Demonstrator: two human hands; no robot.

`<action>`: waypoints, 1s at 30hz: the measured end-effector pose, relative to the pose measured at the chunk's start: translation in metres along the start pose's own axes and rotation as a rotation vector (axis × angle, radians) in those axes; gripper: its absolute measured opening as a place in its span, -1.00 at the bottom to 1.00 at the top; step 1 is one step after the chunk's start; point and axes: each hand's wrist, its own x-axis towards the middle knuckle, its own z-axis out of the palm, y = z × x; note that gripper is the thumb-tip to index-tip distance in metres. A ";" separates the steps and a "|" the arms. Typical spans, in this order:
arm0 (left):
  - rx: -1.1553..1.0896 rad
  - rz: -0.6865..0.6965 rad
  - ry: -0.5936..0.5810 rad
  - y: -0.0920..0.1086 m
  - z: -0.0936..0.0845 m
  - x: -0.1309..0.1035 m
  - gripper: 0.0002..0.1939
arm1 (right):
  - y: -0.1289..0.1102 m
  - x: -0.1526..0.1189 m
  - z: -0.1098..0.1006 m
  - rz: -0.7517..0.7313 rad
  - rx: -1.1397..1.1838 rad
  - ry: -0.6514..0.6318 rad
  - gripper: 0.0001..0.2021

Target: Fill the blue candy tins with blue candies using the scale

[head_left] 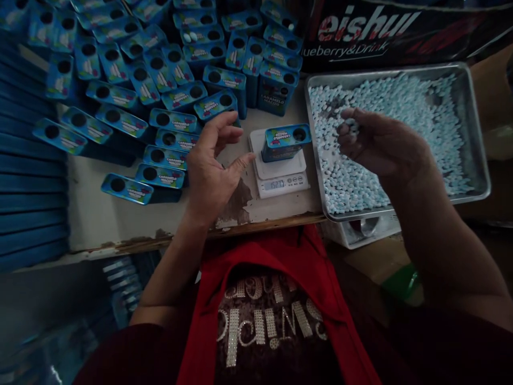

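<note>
My right hand [387, 144] is raised over the metal tray [481, 144], its fingertips closed on a few small pale-blue and white candies [351, 124]. Many more such candies [352, 184] cover the tray's bottom. To the left of the tray, a blue candy tin [285, 140] with a round hole in its top stands on a white digital scale [282, 184], whose display is lit. My left hand [216, 166] is held just left of the scale, thumb and fingers apart, nothing in it. Its fingertips overlap a tin [216, 105] behind; contact cannot be told.
Several rows of blue tins [158, 69] fill the back and left of the worktable [92, 219]. Blue stacked pieces [32, 187] line the far left. A dark printed box [401, 32] stands behind the tray, and a white device [356, 235] sits under its front edge.
</note>
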 end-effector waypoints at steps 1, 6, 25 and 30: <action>-0.020 0.004 -0.011 -0.002 0.000 0.000 -0.28 | -0.003 0.000 0.006 0.005 -0.001 -0.009 -0.54; -0.029 -0.026 -0.044 -0.014 0.006 -0.007 -0.24 | -0.006 0.003 0.016 0.007 -0.064 -0.061 -0.57; -0.071 -0.070 0.032 -0.005 0.023 -0.009 -0.44 | 0.000 0.003 0.033 -0.363 -0.640 -0.418 -0.86; 0.045 -0.073 -0.035 -0.004 0.030 0.006 -0.30 | 0.002 0.002 0.040 -0.274 -0.557 -0.314 -0.89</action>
